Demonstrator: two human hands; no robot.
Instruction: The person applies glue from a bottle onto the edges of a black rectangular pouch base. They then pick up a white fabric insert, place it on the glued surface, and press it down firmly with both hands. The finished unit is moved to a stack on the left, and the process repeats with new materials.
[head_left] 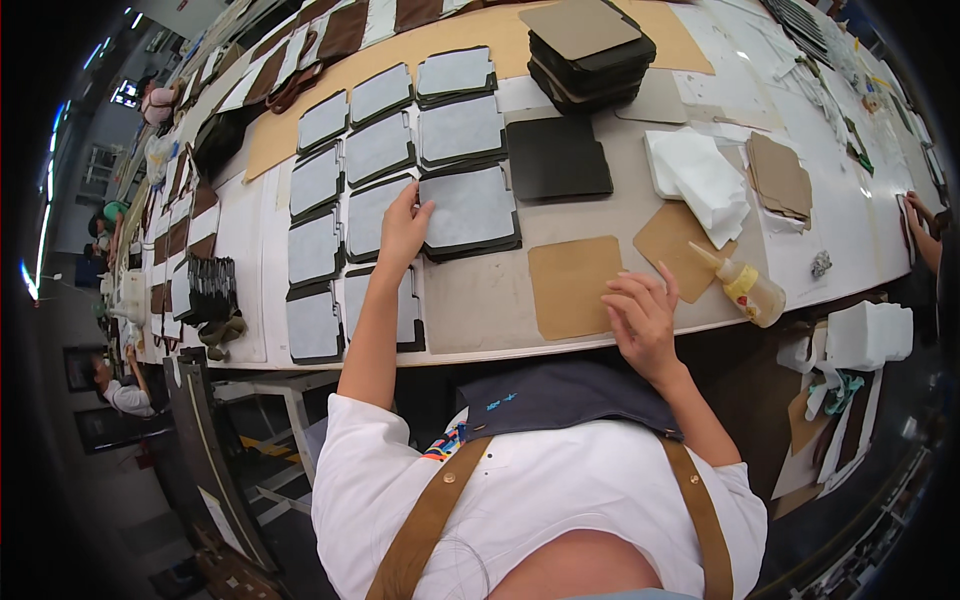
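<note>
My left hand is closed at the left edge of a light-grey, black-edged panel, its thumb over the top. Its other fingertips are partly hidden in the gap beside the neighbouring panel. My right hand is empty, with bent fingers apart, at the right edge of a square tan card. A second tan card lies turned beyond it. On that card's near side rests a squeeze bottle of yellowish liquid, its nozzle pointing away to the left.
Several more grey panels lie in rows to the left. A plain black panel lies right of them, below a tall black stack topped by a card. White sheets and small brown cards are at right. Another person's hand shows far right.
</note>
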